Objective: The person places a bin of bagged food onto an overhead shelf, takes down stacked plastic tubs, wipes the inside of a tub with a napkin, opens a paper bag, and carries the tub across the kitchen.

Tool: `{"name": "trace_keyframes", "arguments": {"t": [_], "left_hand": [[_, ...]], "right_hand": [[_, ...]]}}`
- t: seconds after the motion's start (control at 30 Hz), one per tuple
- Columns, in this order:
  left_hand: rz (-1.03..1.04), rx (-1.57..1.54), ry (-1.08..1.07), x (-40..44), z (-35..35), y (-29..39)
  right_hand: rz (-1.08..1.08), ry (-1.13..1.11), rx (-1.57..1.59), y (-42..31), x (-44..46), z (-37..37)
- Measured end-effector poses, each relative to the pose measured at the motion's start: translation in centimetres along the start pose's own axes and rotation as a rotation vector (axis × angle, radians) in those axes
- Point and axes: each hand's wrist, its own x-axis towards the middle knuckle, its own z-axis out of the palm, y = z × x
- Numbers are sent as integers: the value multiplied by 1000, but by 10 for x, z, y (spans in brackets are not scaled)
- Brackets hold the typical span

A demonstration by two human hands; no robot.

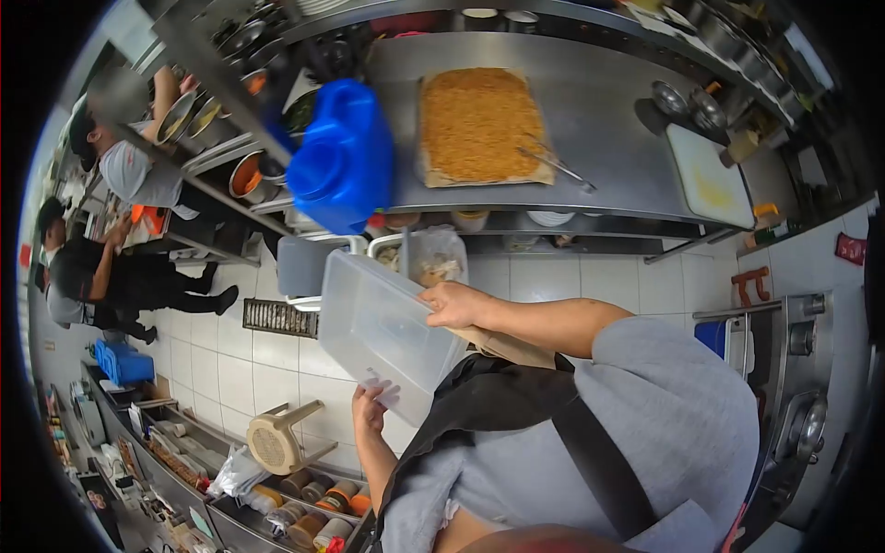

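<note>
A clear plastic container (364, 318), large, rectangular and tilted, is between my hands. My right hand (452, 304) is closed on its upper right rim, next to a tan piece (502, 348) that I cannot make out and that passes partly behind the forearm. My left hand (371, 404) grips the container's lower side, with some fingertips showing through the clear plastic. Just beyond the container are a white-rimmed tub (385, 251) and a clear bin (438, 249) with pale contents.
A steel table (599, 157) bears a flat orange-brown slab (479, 120), tongs (564, 169), a blue jug (346, 152) and a white cutting board (705, 175). A beige stool (274, 442) stands on the tiles. Co-workers (78, 267) stand at the left. Jars (336, 498) are at the bottom.
</note>
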Motion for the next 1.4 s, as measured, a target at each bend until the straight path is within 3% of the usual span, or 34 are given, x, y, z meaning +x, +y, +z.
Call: {"name": "trace_keyframes", "arguments": {"t": [0.2,0.3,0.5,0.57,0.7,0.77,0.87,1.13,1.2,1.33,1.4], "left_hand": [[125,55,78,-48,115,-45],[278,78,113,-66,175,-51],[520,212,-91,-86,309,-9],[614,240,-337,-98,359,1],[465,324,-598,-104,425,-8],[343,455,-703,-94,439,-17],[280,508,-763,-81,456,-32],[108,679,-837,-14,505,-44],[260,778,-819,-2,512,-40],[317,769,-766,-5,521,-21],[344,764,-726,-10,519,-19]], "right_hand": [[-87,7,156,34,-114,-86],[-80,98,81,54,-174,-125],[-83,544,190,81,-283,-205],[-114,713,308,98,-308,-230],[-87,892,533,118,-351,-273],[-42,1110,720,116,-366,-288],[22,1247,690,136,-383,-304],[284,1278,438,231,-381,-355],[394,1196,185,261,-379,-373],[647,1125,-72,256,-367,-400],[645,1061,-123,268,-366,-405]]}}
